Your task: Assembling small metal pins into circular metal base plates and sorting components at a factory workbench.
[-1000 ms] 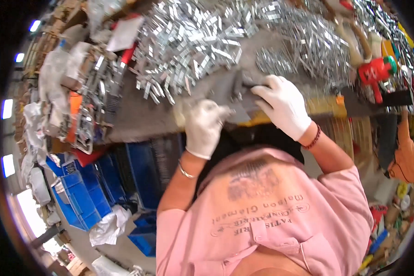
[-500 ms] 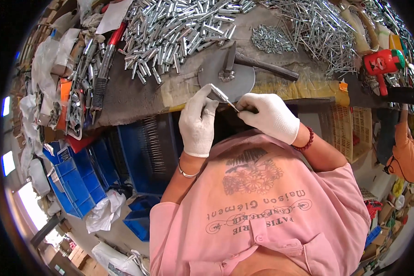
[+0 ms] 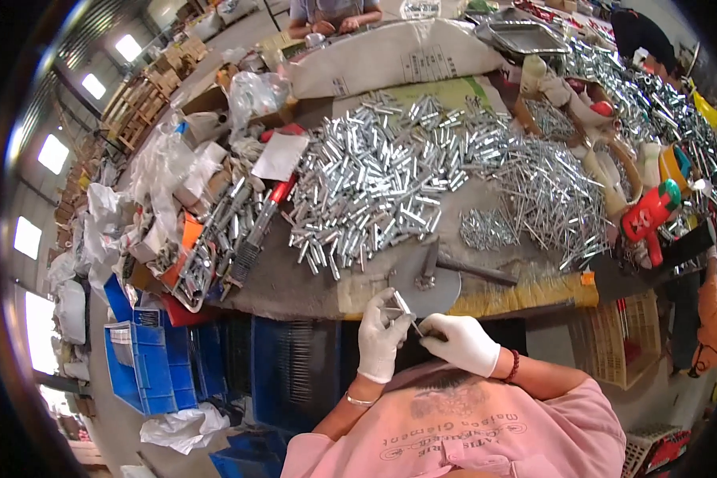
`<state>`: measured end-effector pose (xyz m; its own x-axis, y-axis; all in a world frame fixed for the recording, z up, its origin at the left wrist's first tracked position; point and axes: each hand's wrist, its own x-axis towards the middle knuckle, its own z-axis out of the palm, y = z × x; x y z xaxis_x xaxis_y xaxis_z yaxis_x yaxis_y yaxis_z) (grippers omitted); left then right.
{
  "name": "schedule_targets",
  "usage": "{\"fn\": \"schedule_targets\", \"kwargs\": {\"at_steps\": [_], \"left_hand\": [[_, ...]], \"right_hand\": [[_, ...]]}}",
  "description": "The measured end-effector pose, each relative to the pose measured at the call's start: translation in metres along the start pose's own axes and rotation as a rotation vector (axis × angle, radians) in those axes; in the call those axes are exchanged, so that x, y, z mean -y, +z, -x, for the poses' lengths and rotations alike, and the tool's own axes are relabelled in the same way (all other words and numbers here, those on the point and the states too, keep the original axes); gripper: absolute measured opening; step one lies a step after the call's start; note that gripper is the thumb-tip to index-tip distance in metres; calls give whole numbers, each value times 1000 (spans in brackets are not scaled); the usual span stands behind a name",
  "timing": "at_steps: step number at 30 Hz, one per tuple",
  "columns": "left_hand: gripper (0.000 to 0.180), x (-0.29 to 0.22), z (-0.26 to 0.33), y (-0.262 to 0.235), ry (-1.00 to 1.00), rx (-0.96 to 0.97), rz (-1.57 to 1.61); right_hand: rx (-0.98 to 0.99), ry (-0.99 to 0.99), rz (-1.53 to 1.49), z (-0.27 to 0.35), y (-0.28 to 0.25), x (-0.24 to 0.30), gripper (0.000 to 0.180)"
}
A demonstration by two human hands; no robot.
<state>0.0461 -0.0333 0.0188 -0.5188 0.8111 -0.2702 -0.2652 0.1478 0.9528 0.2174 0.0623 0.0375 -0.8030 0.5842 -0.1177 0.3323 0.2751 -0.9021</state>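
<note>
At the near edge of the workbench [image 3: 303, 301], both my hands wear white knit gloves. My left hand [image 3: 379, 346] is closed around a short shiny metal tube [image 3: 401, 302], its upper end showing above the fingers. Just beside it, my right hand [image 3: 464, 345] pinches a thin metal pin [image 3: 417, 328] that slants toward the tube's lower end. Whether the pin sits inside the tube is hard to see. Beyond the hands lies a round grey metal disc [image 3: 446, 293], with a hammer [image 3: 478, 272] resting across it.
A large heap of metal tubes [image 3: 374, 183] covers the bench, with long pins [image 3: 554, 191] and a smaller pile of short fasteners [image 3: 486, 229] to its right. Tools [image 3: 251, 247] crowd the left. Blue bins [image 3: 143, 366] stand below; another person [image 3: 334, 16] sits across.
The view has tilted up, so the hands appear lower and more of the bench shows. My hands are closer together, still holding the tube and the pin.
</note>
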Motion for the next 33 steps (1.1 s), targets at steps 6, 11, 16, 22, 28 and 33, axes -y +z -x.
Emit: {"fn": "schedule_targets", "kwargs": {"at_steps": [6,11,16,22,28,33], "left_hand": [[54,-31,0,-42,64,-145,64],[48,-35,6,-114,87,-413,28],[52,5,38,-216,8,-740,-102],[58,76,97,-331,-185,-1010,-229],[44,124,133,-380,-366,-1061,-359],[38,141,151,-399,-367,-1091,-350]], "right_hand": [[-351,-306,85,-22,-16,-2,35],[-422,-311,186,-33,-24,-21,33],[-454,-339,263,-37,-19,-22,32],[-440,-329,266,-34,-19,-20,32],[-441,-323,265,-34,-18,-16,32],[-440,-333,277,-34,-18,-17,31]]}}
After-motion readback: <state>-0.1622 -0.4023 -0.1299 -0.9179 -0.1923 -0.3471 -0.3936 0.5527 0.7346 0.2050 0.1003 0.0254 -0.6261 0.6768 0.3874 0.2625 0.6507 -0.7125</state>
